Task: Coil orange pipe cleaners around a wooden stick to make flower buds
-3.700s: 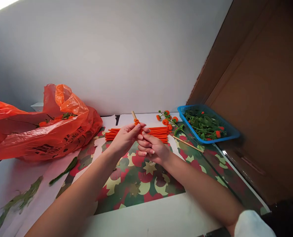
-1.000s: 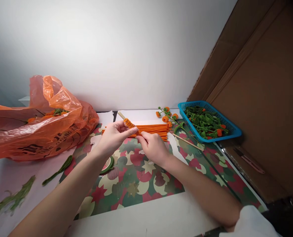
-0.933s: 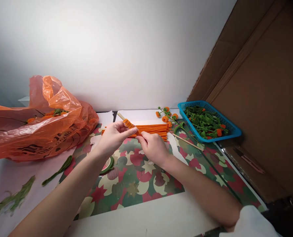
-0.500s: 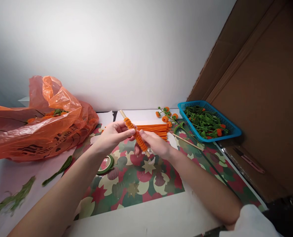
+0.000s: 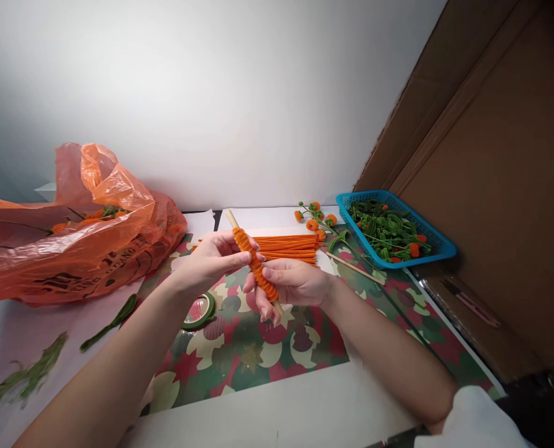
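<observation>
Both hands hold a wooden stick (image 5: 231, 218) above the table, with an orange pipe cleaner coil (image 5: 257, 267) wound tightly along most of its length. My left hand (image 5: 211, 261) pinches the upper part of the coil between thumb and fingers. My right hand (image 5: 292, 284) grips the lower part, its fingers curled under the stick. The stick tilts from upper left to lower right. A bundle of straight orange pipe cleaners (image 5: 290, 246) lies on the table just behind the hands.
A patterned star mat (image 5: 258, 348) covers the table. An orange plastic bag (image 5: 71, 236) lies at the left. A blue basket (image 5: 438, 252) of green stems stands at the right beside brown cardboard (image 5: 492, 186). Green tape roll (image 5: 198, 310), orange flower stems (image 5: 317, 223) and a second stick (image 5: 354, 269) lie nearby.
The coil on the stick has grown from a short wrap to nearly its whole length. The right hand slid down the stick and turned palm up; the head view shifted slightly.
</observation>
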A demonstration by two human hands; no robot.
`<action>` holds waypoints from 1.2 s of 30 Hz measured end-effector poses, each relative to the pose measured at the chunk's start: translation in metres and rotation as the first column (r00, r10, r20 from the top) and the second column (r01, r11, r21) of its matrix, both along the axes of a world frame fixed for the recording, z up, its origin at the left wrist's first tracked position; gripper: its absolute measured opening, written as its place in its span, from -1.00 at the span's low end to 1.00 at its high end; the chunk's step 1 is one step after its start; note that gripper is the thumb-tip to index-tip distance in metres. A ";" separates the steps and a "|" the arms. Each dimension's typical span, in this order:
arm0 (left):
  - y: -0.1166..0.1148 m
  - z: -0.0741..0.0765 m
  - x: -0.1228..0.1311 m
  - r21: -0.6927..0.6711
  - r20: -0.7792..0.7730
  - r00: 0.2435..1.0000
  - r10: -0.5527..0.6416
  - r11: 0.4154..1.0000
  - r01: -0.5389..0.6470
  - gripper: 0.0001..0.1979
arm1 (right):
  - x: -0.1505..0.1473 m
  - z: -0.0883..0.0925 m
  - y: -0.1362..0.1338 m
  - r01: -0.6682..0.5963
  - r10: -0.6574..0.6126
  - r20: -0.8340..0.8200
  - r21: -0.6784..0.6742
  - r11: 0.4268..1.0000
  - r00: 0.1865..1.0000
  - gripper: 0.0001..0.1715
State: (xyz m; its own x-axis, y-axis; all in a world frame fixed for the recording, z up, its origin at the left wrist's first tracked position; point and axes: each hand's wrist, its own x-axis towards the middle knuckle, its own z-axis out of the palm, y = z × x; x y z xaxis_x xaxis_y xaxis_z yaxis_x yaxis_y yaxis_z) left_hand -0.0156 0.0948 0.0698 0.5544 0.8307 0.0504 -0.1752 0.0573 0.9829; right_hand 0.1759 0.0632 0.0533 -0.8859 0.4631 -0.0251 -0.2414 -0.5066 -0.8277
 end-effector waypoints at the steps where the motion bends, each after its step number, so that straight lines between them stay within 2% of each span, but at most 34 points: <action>1: 0.001 0.000 -0.001 0.020 -0.013 1.000 0.003 1.000 -0.003 -0.83 | 0.000 0.000 0.000 0.024 -0.024 0.000 0.019 1.000 1.000 -0.66; 5: 0.002 0.005 -0.002 0.110 -0.097 0.995 -0.002 0.994 0.012 -0.85 | -0.002 0.004 -0.002 0.157 -0.164 0.038 0.145 0.977 0.986 -0.61; 11: -0.001 0.018 0.000 0.184 -0.220 0.975 0.002 0.982 0.039 -0.83 | -0.002 0.004 -0.001 0.284 -0.341 0.147 0.314 0.906 0.928 -0.63; 17: -0.001 0.018 0.002 0.189 -0.290 0.956 0.046 0.982 0.010 -0.81 | -0.005 0.002 -0.002 0.349 -0.501 0.221 0.491 0.799 0.837 -0.61; 23: 0.002 0.013 0.002 0.211 -0.418 0.902 0.110 0.977 -0.021 -0.81 | -0.007 -0.002 -0.004 0.340 -0.629 0.248 0.668 0.662 0.737 -0.67; 29: 0.002 0.011 0.005 0.194 -0.373 0.922 0.109 0.980 -0.037 -0.81 | -0.008 -0.003 -0.006 0.334 -0.757 0.262 0.777 0.533 0.598 -0.70; 31: 0.002 0.009 0.005 0.183 -0.337 0.936 0.101 0.982 -0.040 -0.80 | -0.009 0.001 -0.007 0.361 -0.757 0.246 0.762 0.537 0.606 -0.72; 32: 0.003 0.008 0.006 0.180 -0.313 0.945 0.095 0.983 -0.039 -0.80 | -0.009 0.003 -0.007 0.377 -0.740 0.243 0.737 0.561 0.627 -0.72; 36: 0.007 0.000 0.003 0.182 -0.190 0.981 0.037 0.983 -0.002 -0.76 | -0.008 0.012 -0.006 0.407 -0.616 0.217 0.581 0.705 0.757 -0.69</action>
State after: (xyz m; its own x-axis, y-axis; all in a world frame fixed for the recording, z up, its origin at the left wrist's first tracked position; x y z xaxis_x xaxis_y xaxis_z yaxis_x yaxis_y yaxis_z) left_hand -0.0127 0.1018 0.0696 0.5522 0.8284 0.0943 0.0184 -0.1252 0.9920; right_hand 0.1683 0.0568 0.0651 -0.4691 0.8813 0.0570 0.0337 0.0823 -0.9960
